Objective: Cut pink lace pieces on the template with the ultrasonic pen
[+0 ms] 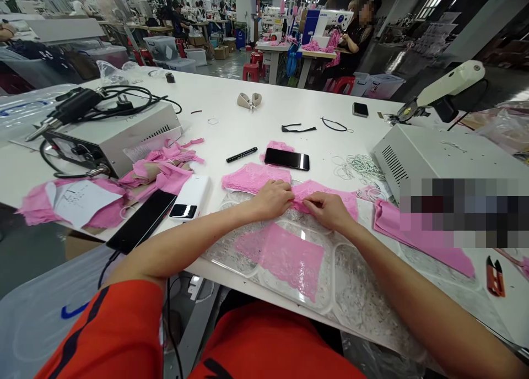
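Note:
Pink lace fabric (256,176) lies across the near part of the white table, with another stretch of it (336,198) to the right. My left hand (274,199) rests on it, fingers bent together at its near edge. Close beside it on the right, my right hand (326,209) pinches the fabric between thumb and finger. Below both hands is a clear plastic tray (334,269) with a pink lace piece (291,258) in it. A black phone (286,159) lies just beyond the fabric.
A grey box machine (119,134) with black cables stands left, near pink scraps (161,169) and a white power bank (196,194). Another grey box (446,158) stands right, by folded pink cloth (421,238) and red-handled snips (495,277). A pen (242,155) lies ahead.

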`<state>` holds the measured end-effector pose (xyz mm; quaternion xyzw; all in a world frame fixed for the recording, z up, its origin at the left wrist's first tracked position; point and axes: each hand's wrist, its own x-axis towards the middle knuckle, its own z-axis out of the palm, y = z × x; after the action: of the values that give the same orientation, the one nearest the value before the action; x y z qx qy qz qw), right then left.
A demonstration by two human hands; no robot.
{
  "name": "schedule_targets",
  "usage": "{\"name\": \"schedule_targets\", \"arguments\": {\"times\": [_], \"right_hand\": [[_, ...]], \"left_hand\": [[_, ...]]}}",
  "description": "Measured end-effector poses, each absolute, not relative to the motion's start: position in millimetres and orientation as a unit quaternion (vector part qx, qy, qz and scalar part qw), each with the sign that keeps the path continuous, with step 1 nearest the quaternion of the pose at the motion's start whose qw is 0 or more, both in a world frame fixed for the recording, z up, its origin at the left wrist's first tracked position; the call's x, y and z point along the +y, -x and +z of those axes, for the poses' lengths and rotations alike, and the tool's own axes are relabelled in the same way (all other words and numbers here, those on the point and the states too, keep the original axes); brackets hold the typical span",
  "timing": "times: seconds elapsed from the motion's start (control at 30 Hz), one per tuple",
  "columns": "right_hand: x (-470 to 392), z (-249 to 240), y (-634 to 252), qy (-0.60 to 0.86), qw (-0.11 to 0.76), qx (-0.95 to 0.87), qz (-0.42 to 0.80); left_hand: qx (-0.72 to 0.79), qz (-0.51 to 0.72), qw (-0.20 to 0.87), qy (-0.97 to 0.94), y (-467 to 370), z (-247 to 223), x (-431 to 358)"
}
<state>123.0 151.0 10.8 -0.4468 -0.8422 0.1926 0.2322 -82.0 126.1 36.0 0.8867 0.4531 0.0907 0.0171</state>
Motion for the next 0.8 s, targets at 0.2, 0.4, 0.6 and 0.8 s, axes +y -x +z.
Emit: {"name": "schedule_targets", "arguments": {"times": [0.2,0.4,0.6,0.8], "right_hand": [[156.1,15.9,-128.1,0.455,0.247,-0.808,0.281],[153.0,25.1,-132.4,0.464,0.276,-0.767,0.348],[150.7,31.7,-132.7,0.470,0.326,-0.725,0.385],[152.7,48.8,-148.0,0.495,0.409,-0.670,0.372]], "left_hand": [[0.478,0.081,0.018,-0.875,76.8,35.8,132.1],[0.503,0.087,0.008,-0.860,70.5,39.7,133.9],[0.540,0.100,-0.008,-0.836,59.9,41.4,136.4],[0.568,0.105,-0.005,-0.817,45.9,46.9,128.2]]}}
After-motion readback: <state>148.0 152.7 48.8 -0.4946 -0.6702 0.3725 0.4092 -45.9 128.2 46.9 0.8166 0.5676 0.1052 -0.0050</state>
